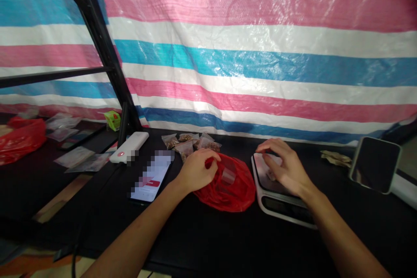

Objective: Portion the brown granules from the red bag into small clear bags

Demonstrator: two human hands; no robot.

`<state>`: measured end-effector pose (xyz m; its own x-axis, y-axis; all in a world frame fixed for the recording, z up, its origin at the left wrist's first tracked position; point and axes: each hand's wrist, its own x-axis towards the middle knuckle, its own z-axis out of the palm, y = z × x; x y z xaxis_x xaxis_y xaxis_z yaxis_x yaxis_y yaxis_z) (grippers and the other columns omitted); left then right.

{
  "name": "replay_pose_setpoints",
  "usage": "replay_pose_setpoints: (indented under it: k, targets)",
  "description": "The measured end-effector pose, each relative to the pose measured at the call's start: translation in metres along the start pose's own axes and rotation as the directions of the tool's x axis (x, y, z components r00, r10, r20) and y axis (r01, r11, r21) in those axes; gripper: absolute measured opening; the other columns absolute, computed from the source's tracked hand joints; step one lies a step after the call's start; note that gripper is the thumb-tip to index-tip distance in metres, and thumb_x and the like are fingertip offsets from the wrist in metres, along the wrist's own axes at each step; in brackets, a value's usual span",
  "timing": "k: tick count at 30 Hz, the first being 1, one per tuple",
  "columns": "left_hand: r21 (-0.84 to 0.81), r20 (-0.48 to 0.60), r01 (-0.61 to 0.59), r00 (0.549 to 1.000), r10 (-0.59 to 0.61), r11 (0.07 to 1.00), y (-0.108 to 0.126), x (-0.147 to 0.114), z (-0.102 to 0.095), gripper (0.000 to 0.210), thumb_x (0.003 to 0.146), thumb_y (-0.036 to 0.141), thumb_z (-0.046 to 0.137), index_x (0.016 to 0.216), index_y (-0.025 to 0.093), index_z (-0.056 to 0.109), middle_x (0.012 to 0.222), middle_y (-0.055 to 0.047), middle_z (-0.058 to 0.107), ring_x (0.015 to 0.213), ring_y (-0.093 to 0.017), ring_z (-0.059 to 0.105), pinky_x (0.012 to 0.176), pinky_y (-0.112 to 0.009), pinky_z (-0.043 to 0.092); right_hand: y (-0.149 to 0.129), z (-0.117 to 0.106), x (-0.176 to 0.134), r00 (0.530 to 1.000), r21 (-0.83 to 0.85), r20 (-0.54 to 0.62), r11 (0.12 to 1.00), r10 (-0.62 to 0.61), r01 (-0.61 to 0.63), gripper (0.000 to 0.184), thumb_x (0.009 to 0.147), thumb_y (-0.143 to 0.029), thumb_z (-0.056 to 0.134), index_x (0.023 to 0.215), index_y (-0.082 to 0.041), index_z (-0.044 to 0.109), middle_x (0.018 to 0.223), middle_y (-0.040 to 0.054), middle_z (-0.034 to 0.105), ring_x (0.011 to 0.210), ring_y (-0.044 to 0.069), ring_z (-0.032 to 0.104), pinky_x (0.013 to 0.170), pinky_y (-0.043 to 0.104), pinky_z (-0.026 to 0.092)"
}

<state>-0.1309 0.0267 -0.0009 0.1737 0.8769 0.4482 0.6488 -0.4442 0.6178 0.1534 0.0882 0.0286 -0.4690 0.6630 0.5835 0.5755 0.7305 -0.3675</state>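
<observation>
A crumpled red plastic bag (239, 191) lies between my hands, with a small clear zip bag (228, 177) on it. My left hand (200, 168) is at the red bag's left edge, thumb and forefinger curled together against the plastic. Over the platform of a white kitchen scale (257, 182) is my right hand (285, 167), its thumb and fingers apart. Beneath that palm a small pale item (271, 175) shows on the platform, partly covered by the hand. Several small zip bags of brownish pieces (185, 147) lie behind my left hand.
On the left are a lit phone (151, 178), a white power strip (130, 147), flat clear bags (76, 157) and another red bag (22, 139). To the right, a dark-screened device (376, 164) stands by a crumpled brown piece (335, 157). A black frame post (97, 39) rises behind.
</observation>
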Motion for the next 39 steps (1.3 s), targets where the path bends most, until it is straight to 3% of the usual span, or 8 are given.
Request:
replay_pose_setpoints:
  k: [3, 6, 10, 15, 18, 25, 31, 39]
  targets:
    - [0.084, 0.162, -0.087, 0.984, 0.073, 0.993, -0.003, -0.004, 0.003, 0.034, 0.079, 0.011, 0.062, 0.109, 0.023, 0.074, 0.118, -0.006, 0.076, 0.118, -0.029, 0.063, 0.108, -0.046, 0.048, -0.036, 0.015, -0.001, 0.937, 0.047, 0.324, 0.991, -0.13, 0.122, 0.026, 0.091, -0.024, 0.063, 0.116, -0.03, 0.07, 0.121, 0.006, 0.071, 0.116, 0.028, 0.06, 0.101, 0.048, 0.048]
    - [0.071, 0.213, -0.123, 0.971, 0.105, 0.99, -0.006, -0.008, 0.006, 0.067, 0.072, 0.011, 0.065, 0.138, 0.024, 0.061, 0.14, -0.008, 0.066, 0.135, -0.033, 0.051, 0.116, -0.051, 0.043, -0.048, 0.023, -0.005, 0.9, 0.02, 0.415, 0.99, -0.135, 0.139, 0.058, 0.078, -0.012, 0.066, 0.132, -0.032, 0.064, 0.133, 0.0052, 0.068, 0.13, 0.032, 0.052, 0.113, 0.055, 0.04]
    - [0.057, 0.25, -0.091, 0.965, 0.074, 0.994, -0.004, -0.009, 0.001, 0.07, 0.066, 0.006, 0.062, 0.133, 0.026, 0.066, 0.133, -0.006, 0.07, 0.129, -0.031, 0.053, 0.111, -0.049, 0.045, -0.035, 0.02, -0.01, 0.909, -0.07, 0.406, 0.989, -0.089, 0.128, 0.077, 0.061, 0.0, 0.055, 0.131, -0.031, 0.067, 0.129, 0.0042, 0.072, 0.138, 0.035, 0.048, 0.118, 0.063, 0.03]
    - [0.166, 0.259, -0.086, 0.965, 0.041, 0.982, 0.008, -0.004, -0.011, 0.022, 0.077, 0.01, 0.059, 0.077, 0.023, 0.076, 0.093, -0.003, 0.078, 0.102, -0.026, 0.06, 0.099, -0.044, 0.045, -0.027, 0.017, -0.012, 0.913, -0.098, 0.406, 0.99, -0.049, 0.097, 0.071, 0.058, -0.003, 0.055, 0.121, -0.029, 0.072, 0.124, 0.0053, 0.075, 0.138, 0.037, 0.05, 0.117, 0.065, 0.028]
    - [0.237, 0.257, -0.04, 0.966, -0.023, 0.971, 0.014, -0.001, -0.016, 0.035, 0.09, 0.016, 0.052, 0.059, 0.019, 0.069, 0.077, -0.006, 0.074, 0.082, -0.021, 0.063, 0.089, -0.04, 0.045, -0.031, 0.015, -0.01, 0.907, -0.088, 0.418, 0.991, -0.054, 0.099, 0.063, 0.057, -0.002, 0.056, 0.11, -0.031, 0.075, 0.118, 0.0043, 0.076, 0.136, 0.037, 0.052, 0.115, 0.064, 0.029]
    - [0.197, 0.317, -0.191, 0.941, 0.121, 0.962, 0.018, -0.002, -0.019, 0.032, 0.094, 0.02, 0.052, 0.073, 0.021, 0.076, 0.075, -0.005, 0.069, 0.079, -0.02, 0.061, 0.083, -0.035, 0.046, -0.033, 0.003, 0.0, 0.956, -0.094, 0.287, 0.992, -0.054, 0.084, 0.017, 0.098, -0.028, 0.057, 0.106, -0.028, 0.073, 0.112, 0.0048, 0.076, 0.117, 0.029, 0.063, 0.103, 0.052, 0.041]
    - [0.203, 0.264, -0.25, 0.945, 0.193, 0.947, 0.016, -0.003, -0.017, 0.02, 0.087, 0.015, 0.057, 0.083, 0.022, 0.075, 0.092, -0.006, 0.072, 0.092, -0.023, 0.063, 0.088, -0.037, 0.049, -0.015, 0.004, -0.001, 0.993, -0.392, -0.009, 0.913, 0.116, -0.11, 0.03, 0.105, -0.044, 0.047, 0.111, -0.024, 0.068, 0.112, 0.0098, 0.072, 0.106, 0.031, 0.066, 0.09, 0.047, 0.047]
    - [0.242, 0.133, -0.021, 0.991, -0.012, 0.97, 0.013, -0.003, -0.015, 0.021, 0.089, 0.015, 0.055, 0.085, 0.024, 0.074, 0.092, -0.002, 0.073, 0.087, -0.02, 0.068, 0.08, -0.033, 0.05, 0.003, 0.009, -0.014, 0.954, -0.632, 0.019, 0.743, 0.3, -0.221, 0.064, 0.101, -0.066, 0.043, 0.132, -0.015, 0.064, 0.106, 0.0211, 0.068, 0.096, 0.04, 0.068, 0.08, 0.051, 0.051]
